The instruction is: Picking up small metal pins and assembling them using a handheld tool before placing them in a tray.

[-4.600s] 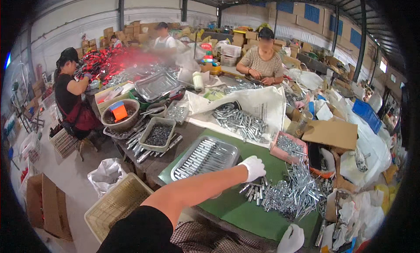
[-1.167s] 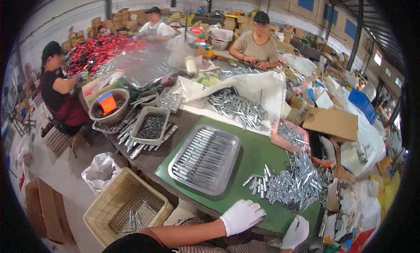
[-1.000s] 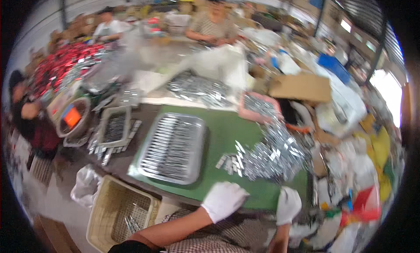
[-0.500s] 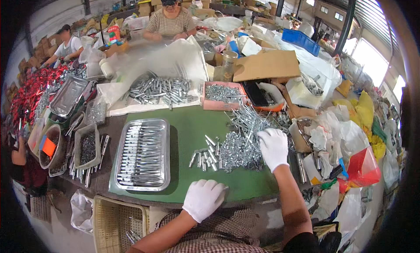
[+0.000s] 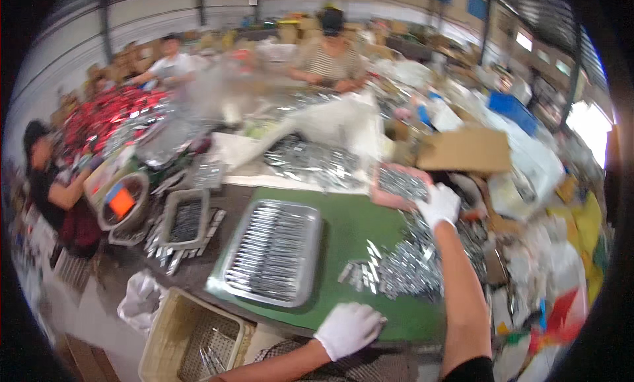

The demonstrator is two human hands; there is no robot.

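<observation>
My left hand [image 5: 349, 330], in a white glove, rests at the near edge of the green table top [image 5: 343, 233]. Its fingers are curled closed, with a small greyish bit at the fingertips that I cannot make out. In a matching glove, my right hand [image 5: 440, 206] reaches to the right end of a pink tray [image 5: 385, 201] full of small metal parts; motion blur smears its fingers. Below that hand lies a pile of small shiny metal parts [image 5: 413, 266], with several short metal tubes [image 5: 362, 274] at its left. A silver metal tray [image 5: 308, 263] holds rows of slim metal pieces [image 5: 267, 250].
At left stand a tub of dark small parts [image 5: 187, 218] and a bin with an orange piece [image 5: 121, 201]. A cream plastic basket [image 5: 173, 329] sits below the table edge. Cardboard [image 5: 462, 151] and bags crowd the right. Other people work behind and at left.
The view has swung left, so the scene sits further right and lower. My right hand has moved away from the metal pile to the pink tray. My left hand stays by the table edge.
</observation>
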